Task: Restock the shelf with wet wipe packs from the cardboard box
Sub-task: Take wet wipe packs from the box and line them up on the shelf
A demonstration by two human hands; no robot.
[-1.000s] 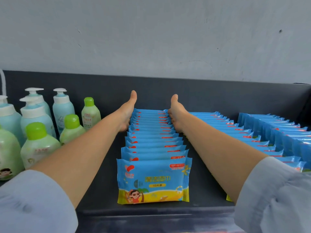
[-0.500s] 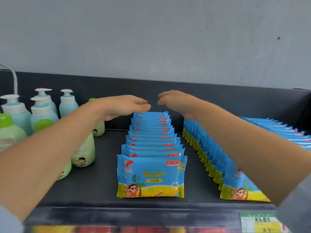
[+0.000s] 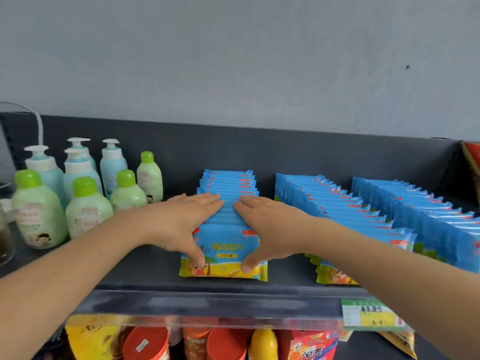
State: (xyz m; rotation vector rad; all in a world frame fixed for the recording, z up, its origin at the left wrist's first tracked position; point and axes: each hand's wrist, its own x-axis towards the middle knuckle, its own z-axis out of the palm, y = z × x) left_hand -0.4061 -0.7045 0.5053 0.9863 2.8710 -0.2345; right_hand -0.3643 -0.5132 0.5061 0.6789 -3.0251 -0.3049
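Below the shelf (image 3: 207, 292) edge, snack bags (image 3: 311, 344) and a price label (image 3: 371, 314) were seen. On the shelf, the middle row of wet wipe packs (image 3: 228, 185) was stood on edge, running front to back. The left hand (image 3: 181, 222) and right hand (image 3: 270, 229) were laid flat over its tops, fingers straight and together, thumbs spread down onto the front pack (image 3: 227, 252). Two more rows (image 3: 350, 211) were ranged to the right, lotion bottles (image 3: 85, 203) to the left, and a grey wall (image 3: 233, 61) behind.
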